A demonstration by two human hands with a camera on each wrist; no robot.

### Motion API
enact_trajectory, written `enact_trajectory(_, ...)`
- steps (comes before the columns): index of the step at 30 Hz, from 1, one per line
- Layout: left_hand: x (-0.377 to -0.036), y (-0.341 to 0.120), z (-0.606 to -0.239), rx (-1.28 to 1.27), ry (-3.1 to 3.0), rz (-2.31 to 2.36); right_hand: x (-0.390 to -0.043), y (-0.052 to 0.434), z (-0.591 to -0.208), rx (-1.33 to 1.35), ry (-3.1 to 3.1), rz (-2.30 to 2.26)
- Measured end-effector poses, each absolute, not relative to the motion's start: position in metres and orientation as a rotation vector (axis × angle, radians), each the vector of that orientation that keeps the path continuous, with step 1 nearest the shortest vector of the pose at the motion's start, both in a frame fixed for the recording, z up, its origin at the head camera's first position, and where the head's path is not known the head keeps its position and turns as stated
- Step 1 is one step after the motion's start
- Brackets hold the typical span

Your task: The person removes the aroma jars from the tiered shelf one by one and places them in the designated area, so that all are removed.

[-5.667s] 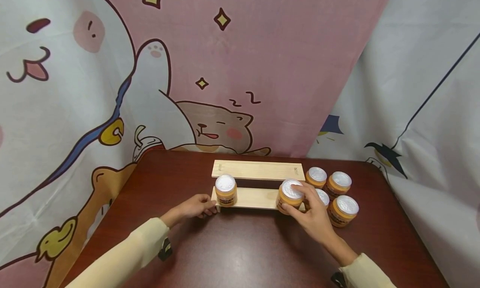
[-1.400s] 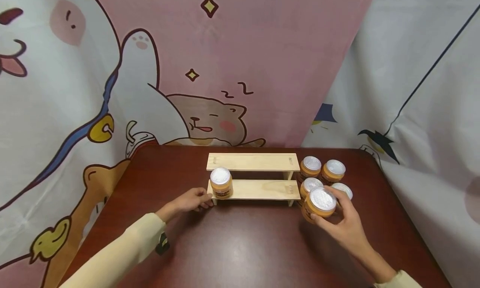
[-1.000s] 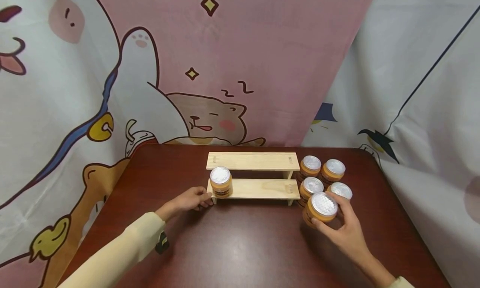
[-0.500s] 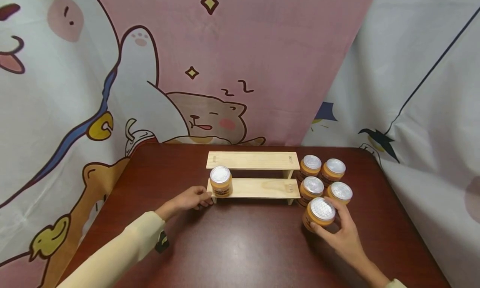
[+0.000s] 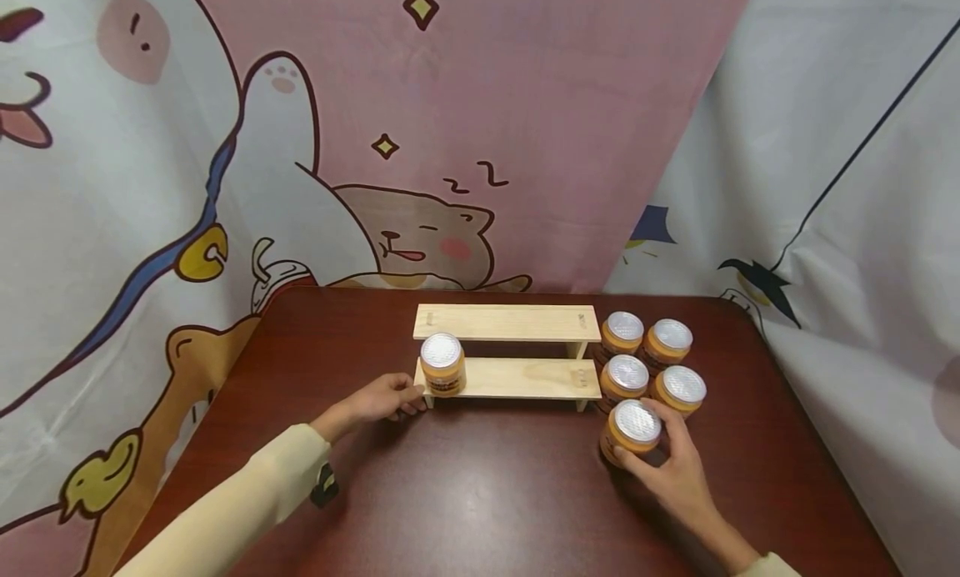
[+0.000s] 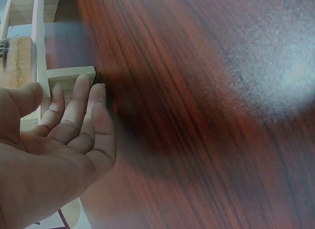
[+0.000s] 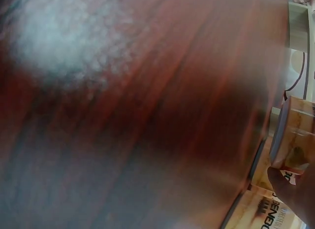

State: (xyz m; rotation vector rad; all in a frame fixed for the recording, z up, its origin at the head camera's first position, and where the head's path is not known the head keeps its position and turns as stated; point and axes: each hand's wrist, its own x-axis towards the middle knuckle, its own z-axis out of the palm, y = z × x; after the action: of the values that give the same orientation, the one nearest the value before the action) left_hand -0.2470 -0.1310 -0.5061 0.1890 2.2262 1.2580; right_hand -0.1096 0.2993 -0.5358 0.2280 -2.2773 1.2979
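Orange jar (image 5: 630,431) sits in the right hand (image 5: 675,477), fingers curled round it, just in front of four others (image 5: 651,360). Left hand (image 5: 375,402) rests relaxed against the wooden rack (image 5: 517,378) — holding nothing. Judging by this, it's the set-down step; next calls for loosening those fingers cleanly.

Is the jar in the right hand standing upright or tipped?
Upright: the orange jar with the silver lid rests on the dark wooden table, lid up.

Left hand (image 5: 382,398): forearm stretched forward, fingers nearly straight, palm sideways. Right hand (image 5: 671,469): forearm angled inward, fingers curled in a grip, cream sleeves on both
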Motion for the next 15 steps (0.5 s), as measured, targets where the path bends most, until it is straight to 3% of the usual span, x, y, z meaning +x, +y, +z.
enact_trajectory(15,-0.2483,-0.1316,-0.5066,0.183,2.224,1.252,-0.1131,0.2983,-0.5464,0.195,-2.301,1.259)
